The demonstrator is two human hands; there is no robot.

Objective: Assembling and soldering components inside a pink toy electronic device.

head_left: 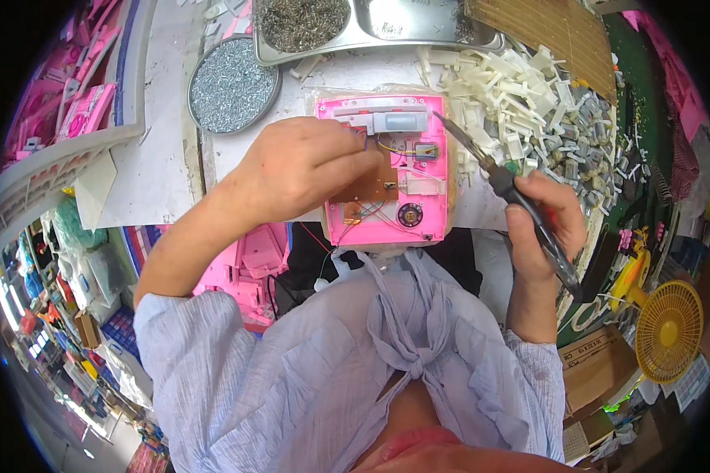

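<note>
An open pink plastic toy casing (347, 235) lies on the table in front of me. Inside it are a brown circuit board (379, 186), a small round speaker (410, 214), a small metal-cased part (426, 150) and thin wires. My left hand (300, 165) reaches over the casing's left side, its fingers bent together above the board; the fingertips hide whatever they pinch. My right hand (546, 225) is closed round a black-handled screwdriver (536, 221). The screwdriver's long metal shaft points up and left, with its tip over the casing's upper right corner.
A round dish of small screws (234, 85) stands at the back left, beside a metal tray (308, 57) with metal pieces. White and grey plastic parts (521, 102) are heaped on the right. Pink parts fill a crate (126, 130) at far left. A yellow fan (669, 331) stands lower right.
</note>
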